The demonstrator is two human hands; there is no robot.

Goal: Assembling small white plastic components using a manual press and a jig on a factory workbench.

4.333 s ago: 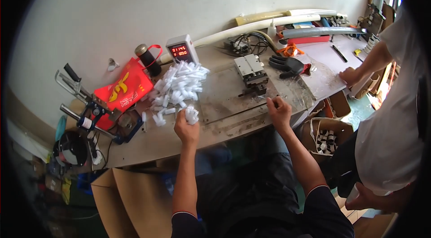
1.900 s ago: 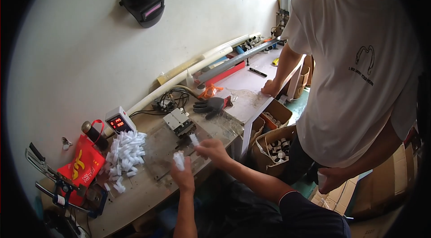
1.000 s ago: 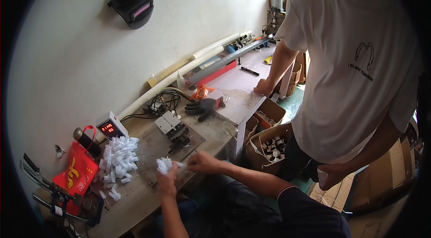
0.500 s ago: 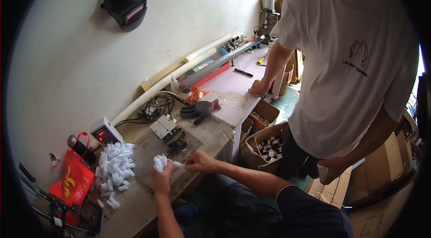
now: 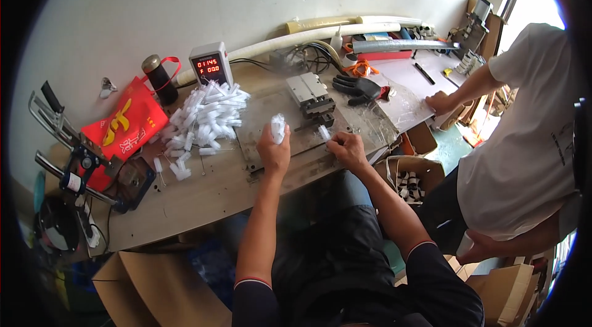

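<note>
Closed round a bunch of small white bristle brushes (image 5: 279, 128), my left hand (image 5: 273, 153) is over the near part of the bench. My right hand (image 5: 349, 150) pinches a single white brush (image 5: 324, 133) at its near end; its bristles point toward a small metal clamping fixture (image 5: 313, 97). The fixture stands on a flat metal plate (image 5: 259, 123) just beyond both hands. Left of my left hand lies a large heap of the same white brushes (image 5: 206, 114), some with thin wire stems showing.
A counter box with red digits (image 5: 211, 65) stands behind the heap. To the left are a black flask (image 5: 159, 80), a red bag (image 5: 126, 120) and a lever press (image 5: 86, 160). A black glove (image 5: 361, 89) lies right of the fixture. Another person (image 5: 512, 136) leans on the bench at right.
The view has swung left and down. My hands have drawn apart, and the single brush in my right hand is now separate from the bunch in my left.
</note>
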